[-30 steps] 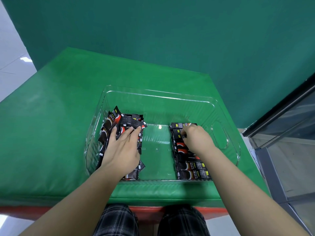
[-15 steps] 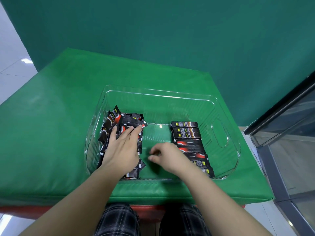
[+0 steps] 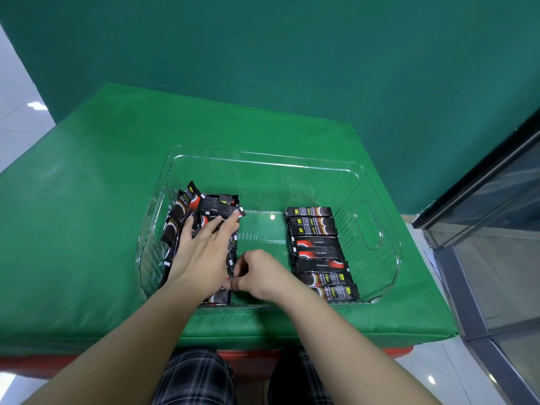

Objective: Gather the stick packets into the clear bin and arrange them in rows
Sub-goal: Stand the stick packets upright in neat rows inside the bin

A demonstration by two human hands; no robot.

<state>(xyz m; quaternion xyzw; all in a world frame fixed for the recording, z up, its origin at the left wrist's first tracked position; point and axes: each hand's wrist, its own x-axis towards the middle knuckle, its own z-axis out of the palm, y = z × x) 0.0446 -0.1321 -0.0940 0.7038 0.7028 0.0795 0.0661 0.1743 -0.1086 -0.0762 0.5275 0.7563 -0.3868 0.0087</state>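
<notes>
The clear bin [image 3: 377, 197] sits on the green tabletop [image 3: 87, 229], with a neat row of stick packets [image 3: 320, 255] down its right side and a loose pile of packets [image 3: 201, 211] on its left. The left hand [image 3: 201, 255] lies flat on that pile, fingers [image 3: 225, 226] straight and spread. Just beside it, the right hand [image 3: 257, 273] curls its fingers at the pile's near edge; whether they hold a packet I cannot tell.
</notes>
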